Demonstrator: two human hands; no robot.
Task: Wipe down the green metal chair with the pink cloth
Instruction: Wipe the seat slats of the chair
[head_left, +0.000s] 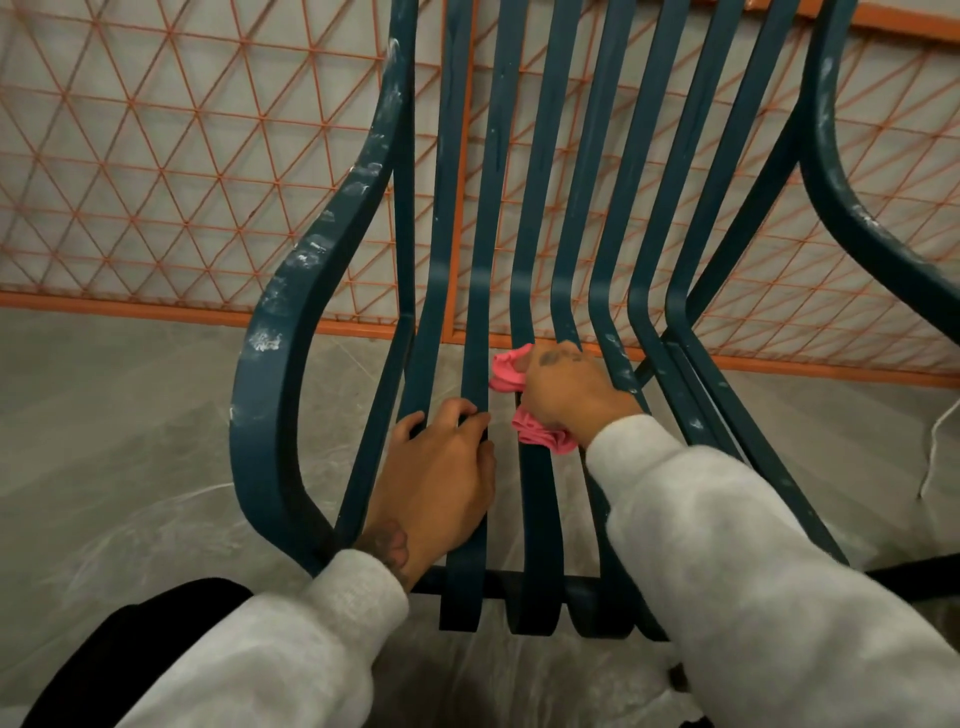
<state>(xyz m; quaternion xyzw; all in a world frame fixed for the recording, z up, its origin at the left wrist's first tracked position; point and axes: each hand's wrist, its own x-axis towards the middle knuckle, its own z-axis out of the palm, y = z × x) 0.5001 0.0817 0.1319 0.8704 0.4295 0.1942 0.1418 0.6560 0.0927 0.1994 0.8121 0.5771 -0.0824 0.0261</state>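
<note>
— Where is the pink cloth (543, 436) found?
— It is bunched under the right hand (566, 395), whose fingers are curled round it, and it is pressed onto the middle slats (537, 519) where seat meets back.
— And the left hand (441, 467)?
— Two seat slats of the green metal chair (447, 208) are gripped by it (fingertips hooked into the gaps). White smears (265, 340) are seen on the armrests (841, 197).

dark green chair (540, 171), pink cloth (543, 434), orange mesh (182, 156)
</note>
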